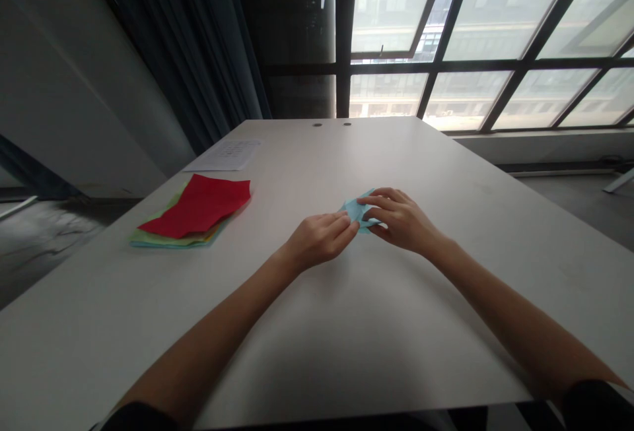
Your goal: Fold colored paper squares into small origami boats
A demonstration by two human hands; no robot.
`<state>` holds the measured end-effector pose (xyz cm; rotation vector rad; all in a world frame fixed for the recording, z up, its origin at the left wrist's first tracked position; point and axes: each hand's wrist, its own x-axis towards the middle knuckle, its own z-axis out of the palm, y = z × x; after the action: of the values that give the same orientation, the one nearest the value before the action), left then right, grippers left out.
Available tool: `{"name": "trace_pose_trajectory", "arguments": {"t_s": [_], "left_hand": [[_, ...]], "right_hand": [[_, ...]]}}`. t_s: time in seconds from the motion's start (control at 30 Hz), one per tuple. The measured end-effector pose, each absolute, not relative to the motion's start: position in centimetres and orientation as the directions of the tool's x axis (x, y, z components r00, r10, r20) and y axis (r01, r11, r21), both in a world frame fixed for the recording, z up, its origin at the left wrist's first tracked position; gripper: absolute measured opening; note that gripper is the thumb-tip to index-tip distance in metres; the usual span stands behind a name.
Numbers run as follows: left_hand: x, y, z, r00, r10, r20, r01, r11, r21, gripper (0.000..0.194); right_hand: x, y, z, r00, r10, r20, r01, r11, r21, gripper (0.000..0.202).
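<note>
Forearms (232, 309) cross the table edge (347, 412), left hand (321, 238) and right hand (402, 221) grasping blue paper (353, 209) well inside it

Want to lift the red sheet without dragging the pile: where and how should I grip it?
Probably best to pinch the red sheet by its right-hand end, coming from the right, thumb below and fingers on top: that end juts past the papers beneath, so nothing else should come along.

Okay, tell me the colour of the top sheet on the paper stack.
The top sheet is red, seen in the head view.
</note>
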<state>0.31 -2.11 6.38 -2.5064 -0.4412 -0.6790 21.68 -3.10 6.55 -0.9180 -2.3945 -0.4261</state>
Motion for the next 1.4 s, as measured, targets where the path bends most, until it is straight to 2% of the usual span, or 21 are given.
{"name": "trace_pose_trajectory", "arguments": {"t_s": [0.13, 0.23, 0.33, 0.43, 0.53, 0.6, 0.73, 0.9, 1.07, 1.2, 1.4], "left_hand": [[0.3, -2.3, 6.4, 0.822, 0.245, 0.514, 0.397, -0.894, -0.209, 0.027], [0.4, -2.3, 6.2, 0.730, 0.344, 0.591, 0.417, -0.909, 0.014, 0.028], [0.6, -2.1, 6.1, 0.509, 0.572, 0.643, 0.467, -0.811, 0.351, 0.034], [0.8, -1.6, 6.0, 0.401, 0.766, 0.502, 0.415, -0.640, 0.646, 0.032], [0.9, -1.1, 5.9, 0.398, 0.840, 0.368, 0.273, -0.491, 0.827, 0.029], [0.9, -0.8, 5.8, 0.390, 0.868, 0.307, 0.167, -0.394, 0.904, 0.033], [1.0, -0.5, 5.7, 0.390, 0.896, 0.212, 0.097, -0.268, 0.958, 0.036], [1.2, -0.7, 5.5, 0.368, 0.915, 0.166, 0.135, -0.230, 0.964, 0.032], [1.2, -0.5, 5.3, 0.323, 0.928, 0.185, 0.108, -0.230, 0.967, 0.039], [1.1, -0.3, 5.4, 0.299, 0.922, 0.245, 0.124, -0.292, 0.948, 0.022], [0.8, -0.7, 6.1, 0.468, 0.877, 0.112, 0.161, -0.210, 0.964, 0.022]], "right_hand": [[21.7, -3.2, 6.9, -0.632, 0.485, 0.605, 0.665, 0.739, 0.103, 0.010], [21.6, -3.2, 7.0, -0.603, 0.502, 0.621, 0.654, 0.756, 0.024, 0.012], [21.3, -3.3, 7.1, -0.496, 0.604, 0.624, 0.645, 0.737, -0.201, 0.013], [21.1, -3.3, 7.3, -0.357, 0.765, 0.537, 0.623, 0.623, -0.473, 0.015], [21.2, -3.0, 7.3, -0.269, 0.889, 0.370, 0.551, 0.457, -0.698, 0.024], [21.3, -2.8, 7.2, -0.260, 0.929, 0.263, 0.468, 0.360, -0.807, 0.030], [21.4, -2.4, 6.8, -0.298, 0.945, 0.135, 0.308, 0.229, -0.923, 0.031], [21.2, -2.1, 6.2, -0.298, 0.950, 0.097, 0.232, 0.170, -0.958, 0.029], [21.4, -1.9, 5.8, -0.277, 0.954, 0.112, 0.164, 0.162, -0.973, 0.043], [21.7, -1.8, 5.8, -0.304, 0.946, 0.115, 0.147, 0.165, -0.975, 0.037], [21.6, -2.0, 6.0, -0.398, 0.902, 0.169, 0.217, 0.272, -0.937, 0.032]]}}
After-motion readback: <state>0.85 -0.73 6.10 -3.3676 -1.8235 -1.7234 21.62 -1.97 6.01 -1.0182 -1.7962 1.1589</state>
